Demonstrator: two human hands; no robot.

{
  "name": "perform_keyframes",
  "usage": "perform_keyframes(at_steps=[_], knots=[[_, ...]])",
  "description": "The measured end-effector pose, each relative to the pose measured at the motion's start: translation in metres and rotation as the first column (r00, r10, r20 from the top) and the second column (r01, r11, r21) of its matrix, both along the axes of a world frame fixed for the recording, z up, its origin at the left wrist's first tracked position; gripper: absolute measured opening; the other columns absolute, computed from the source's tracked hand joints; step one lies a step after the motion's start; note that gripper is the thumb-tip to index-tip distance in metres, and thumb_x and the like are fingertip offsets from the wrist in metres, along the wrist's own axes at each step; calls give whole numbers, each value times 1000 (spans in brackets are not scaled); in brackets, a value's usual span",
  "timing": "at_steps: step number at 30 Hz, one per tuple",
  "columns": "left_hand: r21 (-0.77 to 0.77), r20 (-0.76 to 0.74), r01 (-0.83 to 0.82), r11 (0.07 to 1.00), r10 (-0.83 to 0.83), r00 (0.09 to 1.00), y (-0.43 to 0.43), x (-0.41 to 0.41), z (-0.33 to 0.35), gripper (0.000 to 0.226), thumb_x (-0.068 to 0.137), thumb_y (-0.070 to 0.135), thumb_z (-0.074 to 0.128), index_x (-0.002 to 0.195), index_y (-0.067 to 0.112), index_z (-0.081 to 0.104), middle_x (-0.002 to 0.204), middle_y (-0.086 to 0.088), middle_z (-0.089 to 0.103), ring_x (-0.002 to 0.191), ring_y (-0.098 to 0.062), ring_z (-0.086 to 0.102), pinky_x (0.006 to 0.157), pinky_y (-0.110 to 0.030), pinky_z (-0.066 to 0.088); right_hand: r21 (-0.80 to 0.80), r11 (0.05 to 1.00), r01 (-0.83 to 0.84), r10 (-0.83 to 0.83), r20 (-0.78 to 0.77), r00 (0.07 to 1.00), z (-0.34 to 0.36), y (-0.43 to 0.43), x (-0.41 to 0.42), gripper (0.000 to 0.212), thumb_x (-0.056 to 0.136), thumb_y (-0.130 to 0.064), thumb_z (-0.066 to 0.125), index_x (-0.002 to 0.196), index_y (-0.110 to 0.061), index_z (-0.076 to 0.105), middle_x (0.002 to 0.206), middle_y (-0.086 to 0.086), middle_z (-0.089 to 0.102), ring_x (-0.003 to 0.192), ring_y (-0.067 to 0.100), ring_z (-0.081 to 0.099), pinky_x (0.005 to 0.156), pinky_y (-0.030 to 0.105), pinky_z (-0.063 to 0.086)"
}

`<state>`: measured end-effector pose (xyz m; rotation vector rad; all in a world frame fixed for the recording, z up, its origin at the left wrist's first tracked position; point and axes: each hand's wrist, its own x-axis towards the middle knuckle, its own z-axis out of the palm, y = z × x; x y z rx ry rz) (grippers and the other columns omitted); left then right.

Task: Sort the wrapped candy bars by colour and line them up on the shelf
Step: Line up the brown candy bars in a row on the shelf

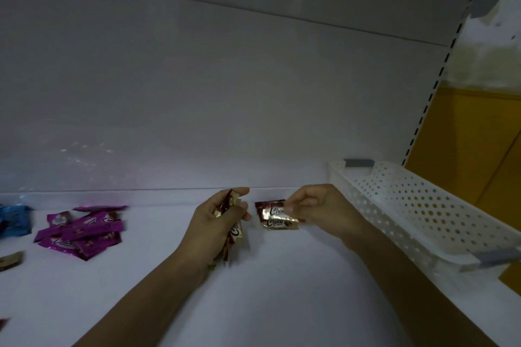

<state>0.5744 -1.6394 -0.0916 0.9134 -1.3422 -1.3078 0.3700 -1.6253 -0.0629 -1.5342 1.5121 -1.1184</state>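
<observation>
My left hand (217,222) grips a bunch of gold and brown candy bars (235,231), held on end above the white shelf (282,290). My right hand (315,205) pinches the right end of a gold and brown candy bar (272,213) that lies over another of the same kind near the shelf's back. A heap of purple candy bars (81,231) lies at the left. Blue candy bars (14,220) sit at the far left edge.
A white perforated plastic basket (408,205) with grey handles stands on the shelf at the right. A gold bar (10,260) lies at the left edge, and a dark wrapper (3,322) shows at the lower left. The shelf's back panel rises behind.
</observation>
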Motion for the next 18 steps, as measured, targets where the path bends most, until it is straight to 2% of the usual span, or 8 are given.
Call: perform_keyframes(at_steps=[2, 4, 7, 11, 15, 18], knots=[[4, 2, 0, 1000, 0, 1000, 0, 0, -1, 21, 95, 18, 56, 105, 31, 68, 72, 8, 69, 63, -1, 58, 54, -13, 46, 22, 999, -24, 27, -178, 984, -5, -2, -1, 14, 75, -4, 76, 72, -18, 73, 73, 0, 73, 69, 8, 66, 70, 20, 52], [4, 11, 0, 1000, 0, 1000, -1, 0, -2, 21, 94, 20, 57, 103, 35, 69, 73, 8, 69, 66, 0, 60, 57, -16, 48, 20, 1000, 10, -2, -361, 932, -13, -5, 0, 13, 74, -12, 79, 71, -24, 74, 76, -4, 73, 72, 7, 66, 76, 25, 53], [-3, 27, -4, 1000, 4, 1000, -3, 0, -3, 21, 94, 22, 57, 101, 38, 69, 73, 8, 69, 67, 0, 61, 59, -18, 48, -57, 997, 60, -81, -515, 853, -21, -10, 0, 11, 73, -24, 80, 71, -31, 71, 72, -17, 65, 71, 0, 61, 73, 19, 48], [-14, 31, 4, 1000, -4, 1000, -4, 0, -5, 20, 94, 23, 58, 100, 37, 70, 72, 9, 68, 64, 2, 60, 54, -14, 47, -116, 992, 48, -105, -557, 824, -24, -12, 0, 17, 74, -28, 78, 66, -37, 66, 67, -21, 58, 67, -5, 54, 64, 13, 35], [-18, 25, 8, 1000, -7, 1000, -5, 0, -6, 19, 93, 23, 58, 101, 35, 70, 70, 10, 67, 62, 3, 59, 53, -14, 47, -127, 991, 48, -112, -563, 819, -27, -13, 0, 20, 75, -29, 77, 64, -38, 63, 66, -21, 59, 64, -8, 53, 61, 11, 31], [-11, 20, 8, 1000, -7, 1000, -6, -1, -6, 19, 93, 23, 58, 100, 36, 70, 71, 9, 68, 63, 2, 60, 55, -15, 48, -131, 991, 39, -107, -561, 821, -29, -14, 0, 18, 76, -28, 76, 66, -37, 64, 69, -20, 60, 67, -4, 55, 62, 12, 32]])
